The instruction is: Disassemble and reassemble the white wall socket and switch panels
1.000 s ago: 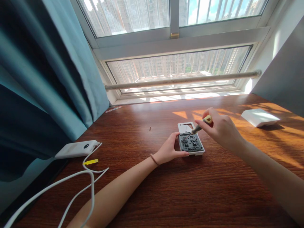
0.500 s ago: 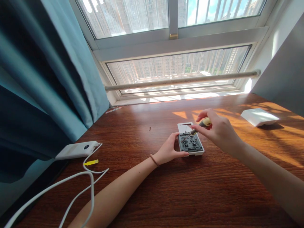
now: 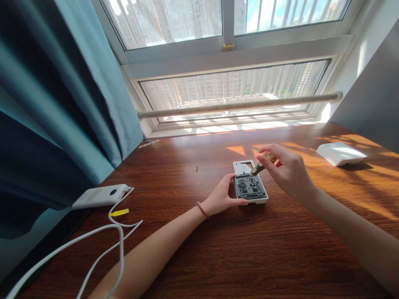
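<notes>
My right hand (image 3: 283,168) is closed around the handle of a screwdriver (image 3: 258,168), yellow and dark grey. Its thin shaft slants down to the left, the tip at the left side of a white-framed wall switch (image 3: 254,192) with a dark grey inner face. Whether the tip sits in a screw is too small to tell. My left hand (image 3: 222,193) grips the switch from its left, thumb along the near edge and fingers at the far left corner. Behind it lies a white frame (image 3: 240,163) with a light panel, touching or overlapping the switch.
A small screw (image 3: 197,169) lies on the wooden table (image 3: 174,249) left of the switch. At the right stands a white box-like piece (image 3: 340,153). On the left are a white power bank (image 3: 101,196) and a white cable (image 3: 121,245) with a yellow tag (image 3: 120,212).
My right hand's fingers have shifted on the screwdriver's handle, the thumb drawing back up from its lower part. My left hand and the switch stay in place.
</notes>
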A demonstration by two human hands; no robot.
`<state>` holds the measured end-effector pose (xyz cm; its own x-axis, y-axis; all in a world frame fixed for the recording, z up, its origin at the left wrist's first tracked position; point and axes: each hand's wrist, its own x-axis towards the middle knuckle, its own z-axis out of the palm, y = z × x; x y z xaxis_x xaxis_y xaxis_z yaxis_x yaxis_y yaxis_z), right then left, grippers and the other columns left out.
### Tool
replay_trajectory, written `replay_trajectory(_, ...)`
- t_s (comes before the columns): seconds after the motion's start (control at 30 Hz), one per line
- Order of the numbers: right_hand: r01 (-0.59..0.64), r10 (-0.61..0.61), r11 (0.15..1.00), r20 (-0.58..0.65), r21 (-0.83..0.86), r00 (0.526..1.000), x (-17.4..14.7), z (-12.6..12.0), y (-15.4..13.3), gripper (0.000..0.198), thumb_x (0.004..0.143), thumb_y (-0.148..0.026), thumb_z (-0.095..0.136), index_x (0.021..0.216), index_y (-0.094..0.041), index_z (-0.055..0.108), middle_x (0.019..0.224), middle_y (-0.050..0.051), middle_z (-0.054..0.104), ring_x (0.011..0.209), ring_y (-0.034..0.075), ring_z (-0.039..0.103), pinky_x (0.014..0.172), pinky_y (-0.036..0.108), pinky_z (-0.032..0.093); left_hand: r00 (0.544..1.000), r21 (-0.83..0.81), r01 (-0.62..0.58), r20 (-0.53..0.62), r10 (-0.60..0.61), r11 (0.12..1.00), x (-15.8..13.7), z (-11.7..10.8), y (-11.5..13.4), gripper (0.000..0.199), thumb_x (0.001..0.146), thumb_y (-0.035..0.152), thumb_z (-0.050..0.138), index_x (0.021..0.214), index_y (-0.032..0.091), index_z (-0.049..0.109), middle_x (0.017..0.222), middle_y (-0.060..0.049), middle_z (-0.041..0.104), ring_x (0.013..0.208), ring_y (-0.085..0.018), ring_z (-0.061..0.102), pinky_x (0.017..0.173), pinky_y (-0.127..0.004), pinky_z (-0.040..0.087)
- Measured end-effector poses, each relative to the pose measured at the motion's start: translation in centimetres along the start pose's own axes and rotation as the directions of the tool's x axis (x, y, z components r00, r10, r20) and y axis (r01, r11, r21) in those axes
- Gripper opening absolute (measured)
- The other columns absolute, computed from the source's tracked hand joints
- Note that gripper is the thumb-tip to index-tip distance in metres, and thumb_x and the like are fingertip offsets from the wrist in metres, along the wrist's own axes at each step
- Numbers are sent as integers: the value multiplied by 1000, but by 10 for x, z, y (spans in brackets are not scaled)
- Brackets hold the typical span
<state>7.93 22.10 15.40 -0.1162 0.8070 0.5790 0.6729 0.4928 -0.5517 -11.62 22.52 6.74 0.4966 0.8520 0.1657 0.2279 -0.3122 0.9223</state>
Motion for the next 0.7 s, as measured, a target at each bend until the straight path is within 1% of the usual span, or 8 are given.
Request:
replay_trajectory(0.07, 11, -14, 986, -16, -169, 1000, 1, -2, 3, 27, 83, -42, 51, 95, -19, 57, 58, 1, 57, 51, 16, 53, 52, 29, 39, 1000, 3, 4, -2, -4, 1000, 0, 0, 0, 77, 58, 32, 77, 123, 20, 38, 124, -11, 50, 114, -25, 48, 99, -43, 37)
replay_trajectory(0.1, 14, -14, 982, 0, -187, 1000, 2, -3, 5, 28, 83, -41, 51, 98, -18, 55, 56, 0, 57, 50, 16, 52, 51, 30, 38, 1000, 2, 3, -5, -3, 1000, 0, 0, 0, 77, 58, 32, 77, 123, 20, 38, 124, -11, 50, 115, -25, 48, 100, -43, 36)
replay_trajectory(0.17, 13, -9, 997, 60, -80, 998, 4, -6, 6, 30, 82, -37, 53, 104, -17, 49, 62, 1, 59, 53, 16, 54, 53, 30, 41, 1000, -14, -1, 1, 1, 1000, 0, 0, 0, 77, 59, 31, 77, 123, 20, 38, 125, -11, 50, 115, -25, 48, 100, -42, 36)
replay_trajectory(0.27, -14, -35, 976, 220, 219, 975, 6, -12, 3, 33, 81, -30, 54, 109, -19, 41, 82, 4, 63, 61, 15, 58, 57, 29, 46, 1000, -43, -7, 15, 8, 999, 0, 1, -1, 76, 59, 30, 77, 123, 20, 38, 123, -11, 50, 112, -24, 50, 97, -42, 39)
replay_trajectory(0.37, -50, -45, 954, 308, 296, 950, 4, -14, -3, 22, 82, -26, 51, 102, -21, 45, 91, 5, 63, 64, 14, 58, 57, 28, 47, 1000, -41, -7, 6, 7, 999, 1, 1, -1, 76, 59, 29, 77, 123, 20, 38, 123, -11, 50, 111, -24, 51, 97, -43, 39)
replay_trajectory(0.57, 42, -44, 999, 43, 32, 998, 1, -6, -4, 26, 74, -36, 64, 90, -19, 54, 78, 3, 56, 58, 14, 52, 54, 30, 45, 1000, -17, -9, -4, 9, 1000, 1, 1, -4, 76, 59, 32, 77, 122, 19, 39, 125, -12, 49, 114, -26, 48, 99, -43, 37)
replay_trajectory(0.63, 42, -50, 993, 64, 112, 997, 2, -7, -4, 24, 76, -32, 62, 94, -20, 53, 82, 4, 58, 62, 14, 54, 55, 29, 47, 1000, -23, -2, 8, 3, 1000, 0, 0, -4, 76, 59, 32, 77, 124, 19, 38, 126, -12, 48, 114, -26, 48, 99, -44, 37)
replay_trajectory(0.7, 46, -80, 973, 147, 225, 986, 2, -8, -6, 22, 79, -24, 56, 101, -21, 51, 89, 4, 61, 69, 15, 57, 59, 29, 49, 1000, -23, 0, 10, 0, 1000, 0, 0, -3, 77, 59, 33, 77, 124, 20, 38, 125, -12, 49, 115, -27, 47, 99, -45, 36)
